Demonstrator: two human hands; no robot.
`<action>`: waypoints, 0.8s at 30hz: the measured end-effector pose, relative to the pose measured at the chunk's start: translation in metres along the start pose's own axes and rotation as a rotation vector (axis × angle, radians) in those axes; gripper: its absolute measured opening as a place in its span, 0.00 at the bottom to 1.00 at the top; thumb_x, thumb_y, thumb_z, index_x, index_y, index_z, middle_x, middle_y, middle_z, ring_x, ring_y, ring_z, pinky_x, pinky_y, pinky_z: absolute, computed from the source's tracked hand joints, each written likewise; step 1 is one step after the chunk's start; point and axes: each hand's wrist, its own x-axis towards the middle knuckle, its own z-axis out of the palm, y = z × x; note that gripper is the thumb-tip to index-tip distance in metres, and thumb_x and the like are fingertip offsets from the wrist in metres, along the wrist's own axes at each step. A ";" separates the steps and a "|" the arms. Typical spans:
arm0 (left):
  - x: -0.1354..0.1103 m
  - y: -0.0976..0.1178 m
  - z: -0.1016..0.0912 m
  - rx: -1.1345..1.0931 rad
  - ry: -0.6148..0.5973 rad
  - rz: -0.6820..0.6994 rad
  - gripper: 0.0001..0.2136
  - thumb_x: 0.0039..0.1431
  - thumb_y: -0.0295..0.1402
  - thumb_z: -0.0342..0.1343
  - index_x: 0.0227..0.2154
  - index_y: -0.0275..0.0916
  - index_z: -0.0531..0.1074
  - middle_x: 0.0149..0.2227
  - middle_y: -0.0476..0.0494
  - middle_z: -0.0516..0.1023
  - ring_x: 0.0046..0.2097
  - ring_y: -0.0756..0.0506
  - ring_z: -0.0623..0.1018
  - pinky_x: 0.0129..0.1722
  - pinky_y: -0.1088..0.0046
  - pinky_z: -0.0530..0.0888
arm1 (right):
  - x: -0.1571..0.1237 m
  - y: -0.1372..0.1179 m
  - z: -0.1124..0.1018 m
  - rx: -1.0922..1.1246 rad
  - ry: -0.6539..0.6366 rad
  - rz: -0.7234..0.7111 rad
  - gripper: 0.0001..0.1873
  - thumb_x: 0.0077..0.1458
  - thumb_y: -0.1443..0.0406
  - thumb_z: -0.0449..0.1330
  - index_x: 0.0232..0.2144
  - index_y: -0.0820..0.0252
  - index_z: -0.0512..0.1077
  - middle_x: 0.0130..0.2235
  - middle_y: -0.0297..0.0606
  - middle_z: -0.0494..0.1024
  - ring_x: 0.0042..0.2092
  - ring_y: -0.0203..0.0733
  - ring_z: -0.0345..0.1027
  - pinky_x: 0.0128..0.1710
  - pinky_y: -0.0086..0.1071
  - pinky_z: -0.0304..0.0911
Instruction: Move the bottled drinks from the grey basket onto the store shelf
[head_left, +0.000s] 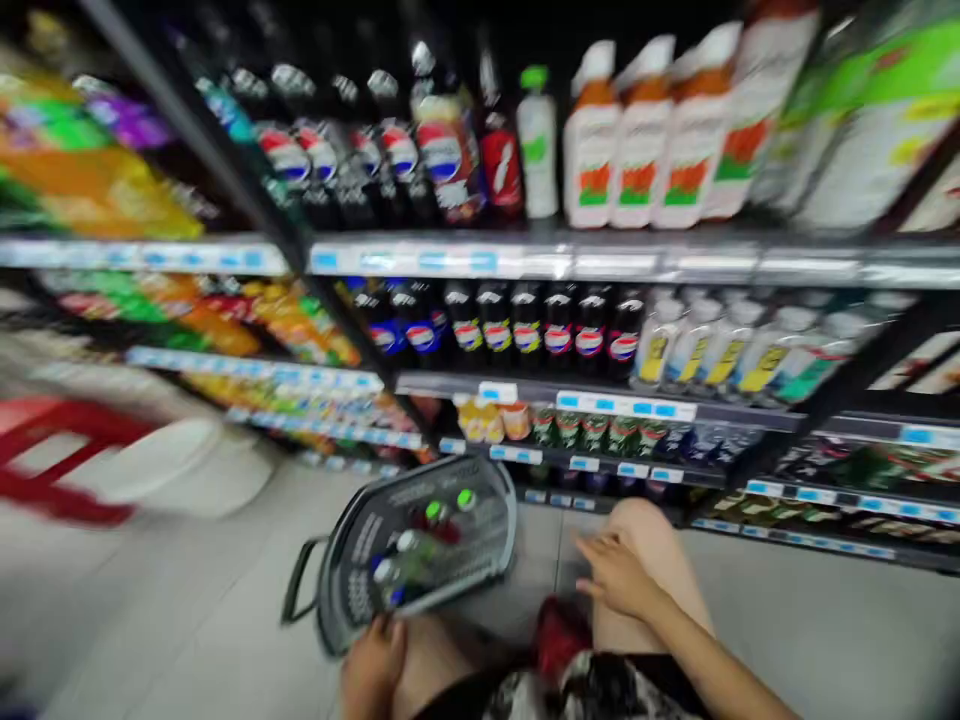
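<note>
patterned cloth lies over the lap at the bottom of view; a dark red thing sits between the knees, too blurred to name. left hand by the left thigh, fingers curled at the near rim of the basket; cannot tell whether it grips. right hand over the right thigh, fingers spread apart, nothing held. hands well apart.

basket: dark grey, on the tiled floor just ahead of the left thigh, its handle sticking out at the left end. inside, two green-capped bottles toward the far side and two pale-capped bottles nearer, lying tilted.

beyond, shelves with price tags. low shelf: yellow cups beside small green containers. next shelf up: small cola bottles, then clear bottles with white caps. upper shelf: large cola bottles, one white bottle with a green cap, white-capped bottles to its right.

off left: red plastic thing beside a pale round tub, both smeared.
</note>
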 end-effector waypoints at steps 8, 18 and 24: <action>-0.038 -0.097 0.069 -0.134 0.032 -0.009 0.20 0.66 0.38 0.45 0.53 0.37 0.75 0.54 0.40 0.77 0.59 0.39 0.73 0.60 0.66 0.68 | 0.047 -0.093 0.067 -0.444 -0.647 -0.258 0.29 0.60 0.55 0.64 0.60 0.62 0.70 0.53 0.54 0.77 0.56 0.61 0.71 0.57 0.50 0.63; -0.022 -0.110 0.083 -0.078 -0.102 0.098 0.19 0.63 0.39 0.50 0.52 0.39 0.75 0.54 0.38 0.75 0.60 0.36 0.69 0.62 0.59 0.64 | 0.087 -0.089 0.173 -0.481 -0.798 -0.254 0.24 0.56 0.60 0.67 0.53 0.62 0.75 0.54 0.55 0.77 0.57 0.61 0.71 0.56 0.52 0.64; 0.053 -0.092 0.095 0.039 -0.290 -0.010 0.18 0.68 0.42 0.49 0.49 0.37 0.76 0.49 0.34 0.78 0.53 0.37 0.76 0.53 0.60 0.70 | 0.091 -0.089 0.185 -0.418 -0.809 -0.286 0.25 0.53 0.65 0.68 0.53 0.63 0.75 0.53 0.57 0.78 0.55 0.59 0.73 0.54 0.49 0.67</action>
